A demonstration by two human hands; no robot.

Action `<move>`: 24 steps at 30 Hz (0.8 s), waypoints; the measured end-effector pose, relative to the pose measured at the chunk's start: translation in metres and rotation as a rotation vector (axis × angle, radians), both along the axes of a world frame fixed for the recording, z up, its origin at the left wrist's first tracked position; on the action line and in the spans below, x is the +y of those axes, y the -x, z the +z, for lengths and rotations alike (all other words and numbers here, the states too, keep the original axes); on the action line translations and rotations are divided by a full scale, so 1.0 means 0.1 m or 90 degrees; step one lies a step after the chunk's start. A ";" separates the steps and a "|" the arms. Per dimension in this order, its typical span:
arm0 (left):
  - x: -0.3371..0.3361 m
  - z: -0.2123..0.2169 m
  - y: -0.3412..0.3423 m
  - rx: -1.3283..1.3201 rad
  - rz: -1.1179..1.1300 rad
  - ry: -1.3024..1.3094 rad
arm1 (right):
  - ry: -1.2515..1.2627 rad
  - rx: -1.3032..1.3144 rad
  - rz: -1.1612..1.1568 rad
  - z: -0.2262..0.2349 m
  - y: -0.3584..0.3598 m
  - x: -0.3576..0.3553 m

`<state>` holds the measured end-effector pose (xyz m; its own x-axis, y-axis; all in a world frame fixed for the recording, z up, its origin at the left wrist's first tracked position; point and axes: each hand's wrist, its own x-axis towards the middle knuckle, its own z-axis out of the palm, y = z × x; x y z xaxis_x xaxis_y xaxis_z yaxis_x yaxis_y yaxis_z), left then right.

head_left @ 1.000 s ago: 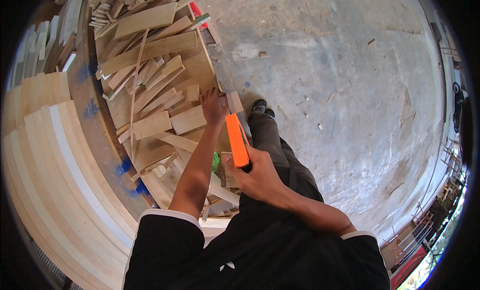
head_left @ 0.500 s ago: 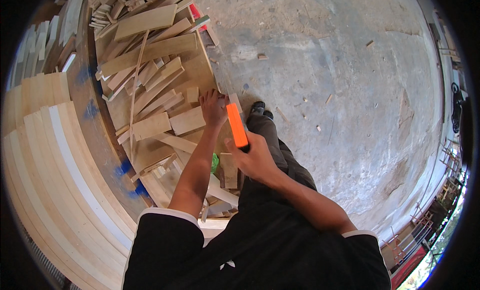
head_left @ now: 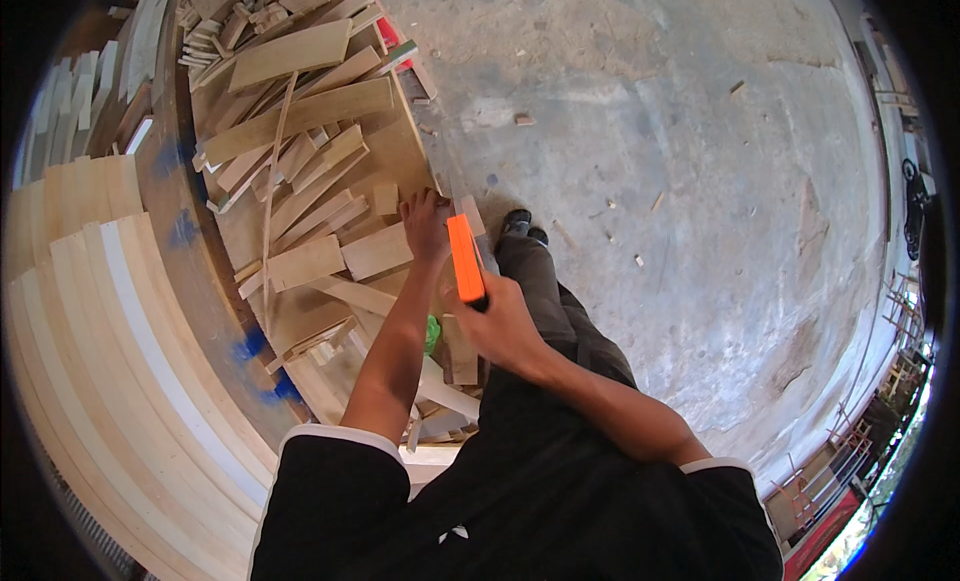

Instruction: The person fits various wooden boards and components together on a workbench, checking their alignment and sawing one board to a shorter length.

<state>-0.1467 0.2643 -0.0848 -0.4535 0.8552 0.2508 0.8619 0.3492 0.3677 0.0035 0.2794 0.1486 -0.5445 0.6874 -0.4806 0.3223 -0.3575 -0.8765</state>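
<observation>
My right hand point(head_left: 498, 319) is closed around the black grip of a tool with a bright orange, block-like handle point(head_left: 465, 259). It looks like a handsaw seen from above, its blade nearly edge-on and hard to make out. My left hand point(head_left: 427, 224) lies ahead and to the left, at the edge of the wood-covered bench point(head_left: 405, 131). Its curled fingers press on a piece of wood point(head_left: 472, 214), whose pale end juts out past the bench edge beside the saw. The rest of that piece is hidden under the hand.
Loose offcuts point(head_left: 315, 216) and boards point(head_left: 290, 56) pile across the bench, with a green item point(head_left: 432, 334) by my left forearm. Long planks point(head_left: 130, 341) are stacked at the left. Wood scraps point(head_left: 523, 120) lie on the concrete floor point(head_left: 700, 181) at the right.
My right hand and the orange-handled saw have shifted slightly toward me and to the left. My left hand stays in nearly the same place on the wood.
</observation>
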 end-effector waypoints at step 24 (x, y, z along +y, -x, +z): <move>-0.05 -0.03 0.04 -0.014 -0.036 -0.009 | 0.020 -0.025 -0.022 0.16 0.00 -0.11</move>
<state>-0.1504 0.2596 -0.0882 -0.4102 0.8760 0.2538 0.8715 0.2945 0.3922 0.0040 0.2688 0.1642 -0.5002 0.6900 -0.5232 0.3434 -0.3965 -0.8514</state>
